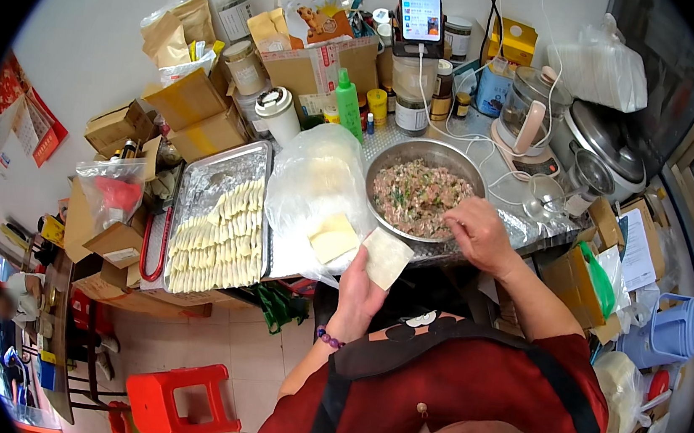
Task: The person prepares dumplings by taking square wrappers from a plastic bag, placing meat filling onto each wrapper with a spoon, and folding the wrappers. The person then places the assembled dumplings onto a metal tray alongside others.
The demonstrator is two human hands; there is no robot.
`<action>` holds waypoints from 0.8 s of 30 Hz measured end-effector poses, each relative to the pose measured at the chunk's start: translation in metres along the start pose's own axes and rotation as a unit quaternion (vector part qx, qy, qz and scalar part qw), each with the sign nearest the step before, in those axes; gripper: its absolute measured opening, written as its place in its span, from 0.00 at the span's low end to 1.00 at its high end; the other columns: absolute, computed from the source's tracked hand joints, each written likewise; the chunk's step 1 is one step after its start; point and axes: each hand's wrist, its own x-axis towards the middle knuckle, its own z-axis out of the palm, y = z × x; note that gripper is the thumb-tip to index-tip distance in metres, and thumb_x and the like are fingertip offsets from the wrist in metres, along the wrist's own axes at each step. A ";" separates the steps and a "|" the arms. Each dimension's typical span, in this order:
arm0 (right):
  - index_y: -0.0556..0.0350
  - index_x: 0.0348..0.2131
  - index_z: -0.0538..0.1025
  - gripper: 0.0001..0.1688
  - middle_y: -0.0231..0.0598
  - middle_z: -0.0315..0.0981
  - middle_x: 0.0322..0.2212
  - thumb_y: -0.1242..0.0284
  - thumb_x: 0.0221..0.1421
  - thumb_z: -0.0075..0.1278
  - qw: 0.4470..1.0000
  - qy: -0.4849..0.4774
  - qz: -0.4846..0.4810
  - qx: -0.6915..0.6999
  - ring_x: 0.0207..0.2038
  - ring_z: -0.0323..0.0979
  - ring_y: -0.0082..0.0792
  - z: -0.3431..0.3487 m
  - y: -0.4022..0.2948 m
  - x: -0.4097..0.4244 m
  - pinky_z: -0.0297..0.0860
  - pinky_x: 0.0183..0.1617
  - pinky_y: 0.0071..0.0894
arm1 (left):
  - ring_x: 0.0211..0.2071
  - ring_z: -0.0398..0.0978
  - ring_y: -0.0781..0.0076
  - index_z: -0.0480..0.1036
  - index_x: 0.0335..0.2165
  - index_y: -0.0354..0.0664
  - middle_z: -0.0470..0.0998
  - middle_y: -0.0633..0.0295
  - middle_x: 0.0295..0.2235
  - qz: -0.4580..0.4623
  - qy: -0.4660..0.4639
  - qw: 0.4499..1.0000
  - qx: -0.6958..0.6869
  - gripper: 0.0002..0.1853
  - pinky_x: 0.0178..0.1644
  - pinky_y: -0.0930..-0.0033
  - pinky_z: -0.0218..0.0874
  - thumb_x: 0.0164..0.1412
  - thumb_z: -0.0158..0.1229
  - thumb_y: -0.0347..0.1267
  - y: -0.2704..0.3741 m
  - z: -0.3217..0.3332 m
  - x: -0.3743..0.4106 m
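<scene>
My left hand [360,287] holds a square dough wrapper [388,260] by its left edge, near the table's front edge. Just left of it, a stack of square wrappers [332,239] lies by a clear plastic bag [318,178]. My right hand [480,234] is at the right front rim of a steel bowl [385,151], its fingers curled toward the filling. Chopped meat filling with green bits [419,192] sits inside the bowl. Whether those fingers pinch a tool is hidden. Rows of folded dumplings [217,244] cover the front of a metal tray [219,165] at left.
Behind the bowl stand a phone [420,5] on a holder, jars [411,115] and a green bottle [349,106]. A glass kettle [526,115] and a cooker [608,142] stand right. A red stool [156,402] is on the floor; a person [17,302] is far left.
</scene>
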 end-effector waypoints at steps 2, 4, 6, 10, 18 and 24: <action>0.57 0.25 0.72 0.03 0.39 0.68 0.22 0.77 0.44 0.50 0.999 0.027 0.000 -0.027 0.28 0.66 0.41 0.002 0.006 -0.001 0.61 0.33 0.35 | 0.52 0.60 0.56 0.55 0.51 0.34 0.62 0.52 0.51 -0.017 -0.005 1.000 0.009 0.22 0.56 0.55 0.51 0.63 0.34 0.36 0.000 0.005 -0.003; 0.56 0.23 0.72 0.03 0.38 0.68 0.22 0.76 0.44 0.50 0.999 0.020 0.007 -0.049 0.29 0.66 0.39 0.005 0.006 -0.005 0.61 0.34 0.34 | 0.52 0.61 0.56 0.56 0.51 0.34 0.62 0.52 0.50 -0.022 -0.006 0.999 0.022 0.22 0.56 0.54 0.52 0.63 0.35 0.36 -0.001 0.007 -0.003; 0.57 0.23 0.72 0.03 0.37 0.68 0.22 0.76 0.44 0.50 0.999 -0.001 -0.005 -0.049 0.29 0.66 0.39 0.009 0.004 -0.010 0.61 0.34 0.34 | 0.51 0.62 0.56 0.56 0.51 0.33 0.62 0.52 0.50 -0.018 0.009 0.999 0.026 0.22 0.55 0.56 0.53 0.64 0.34 0.36 -0.002 0.008 -0.002; 0.59 0.23 0.71 0.03 0.41 0.68 0.22 0.77 0.44 0.49 0.998 -0.063 0.013 -0.010 0.29 0.66 0.42 0.008 -0.003 -0.011 0.61 0.34 0.36 | 0.51 0.62 0.57 0.56 0.51 0.32 0.62 0.53 0.50 -0.008 0.010 1.000 0.006 0.23 0.55 0.57 0.53 0.64 0.33 0.38 -0.002 0.002 0.003; 0.60 0.27 0.73 0.04 0.43 0.70 0.24 0.77 0.46 0.49 1.000 0.017 0.026 0.001 0.29 0.68 0.44 0.009 0.011 -0.003 0.63 0.34 0.34 | 0.53 0.59 0.56 0.54 0.52 0.34 0.60 0.52 0.52 -0.016 -0.018 0.999 -0.031 0.24 0.57 0.56 0.49 0.64 0.31 0.39 -0.001 0.005 0.001; 0.61 0.27 0.73 0.04 0.43 0.70 0.26 0.79 0.46 0.48 0.996 -0.059 0.042 0.045 0.31 0.68 0.44 0.022 0.009 -0.006 0.63 0.36 0.36 | 0.53 0.59 0.56 0.53 0.52 0.33 0.60 0.52 0.52 -0.032 -0.008 0.999 -0.035 0.24 0.57 0.55 0.50 0.64 0.32 0.39 0.001 0.005 0.000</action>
